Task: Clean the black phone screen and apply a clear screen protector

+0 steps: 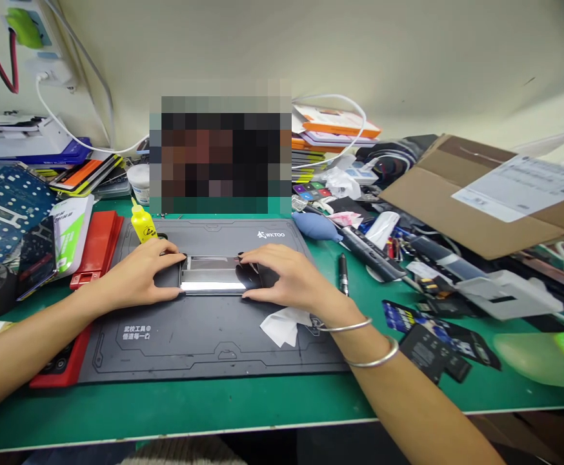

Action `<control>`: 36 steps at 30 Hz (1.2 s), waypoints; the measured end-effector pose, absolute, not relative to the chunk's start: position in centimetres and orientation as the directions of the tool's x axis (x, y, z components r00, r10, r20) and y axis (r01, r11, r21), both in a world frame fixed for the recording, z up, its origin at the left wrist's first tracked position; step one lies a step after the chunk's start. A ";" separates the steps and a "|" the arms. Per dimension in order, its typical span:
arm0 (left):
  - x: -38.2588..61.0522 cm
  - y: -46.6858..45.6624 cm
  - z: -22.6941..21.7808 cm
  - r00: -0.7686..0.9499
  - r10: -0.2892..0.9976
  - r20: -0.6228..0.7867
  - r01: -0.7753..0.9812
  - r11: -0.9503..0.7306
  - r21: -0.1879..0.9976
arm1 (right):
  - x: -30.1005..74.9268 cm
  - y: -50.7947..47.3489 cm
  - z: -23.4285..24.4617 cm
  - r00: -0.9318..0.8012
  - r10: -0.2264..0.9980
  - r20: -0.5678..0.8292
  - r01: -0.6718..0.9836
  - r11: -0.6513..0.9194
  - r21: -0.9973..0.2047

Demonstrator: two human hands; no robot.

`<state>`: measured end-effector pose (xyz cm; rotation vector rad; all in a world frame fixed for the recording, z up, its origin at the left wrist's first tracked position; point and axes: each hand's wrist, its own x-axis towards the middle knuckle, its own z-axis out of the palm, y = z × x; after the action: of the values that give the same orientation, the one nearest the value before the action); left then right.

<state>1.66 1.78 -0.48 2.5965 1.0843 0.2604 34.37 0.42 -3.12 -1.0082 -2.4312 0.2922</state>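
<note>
A smartphone [217, 276] with a glossy, reflective face lies sideways on a dark grey work mat [185, 342]. My left hand [141, 274] grips its left end, thumb at the near edge and fingers at the far edge. At the other end my right hand [289, 274] holds it the same way, with two silver bangles [369, 355] on that wrist. A crumpled white tissue [282, 326] rests on the mat beside my right hand. Just beyond my left hand stands a yellow bottle [143, 221] with a narrow tip.
Left of the mat sits a red device [99, 245]. On the right are a blue air blower [317, 226], a black pen-like tool [342, 274], loose batteries [422, 352] and an opened cardboard box [437, 187]. A pixelated patch hides the area behind the mat.
</note>
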 end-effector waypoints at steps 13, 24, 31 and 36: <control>1.7 1.9 -0.3 0.711 0.702 0.050 0.647 -0.679 0.347 | 34.7 0.5 -2.7 -0.611 0.739 0.283 0.614 0.668 -0.421; 1.5 2.4 -0.6 0.709 0.703 0.057 0.651 -0.683 0.332 | 37.2 1.1 -2.2 -0.584 0.793 0.174 0.638 0.581 -0.506; 1.7 2.4 -0.6 0.710 0.701 0.062 0.649 -0.687 0.326 | 37.0 1.0 -2.0 -0.600 0.781 0.176 0.616 0.590 -0.522; 1.7 2.4 -0.6 0.711 0.701 0.059 0.651 -0.687 0.323 | 37.0 1.0 -2.1 -0.600 0.779 0.184 0.611 0.594 -0.523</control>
<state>1.67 2.36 -0.56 2.6402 1.0681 0.2571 37.00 1.01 -2.07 -1.1156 -2.4290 0.5815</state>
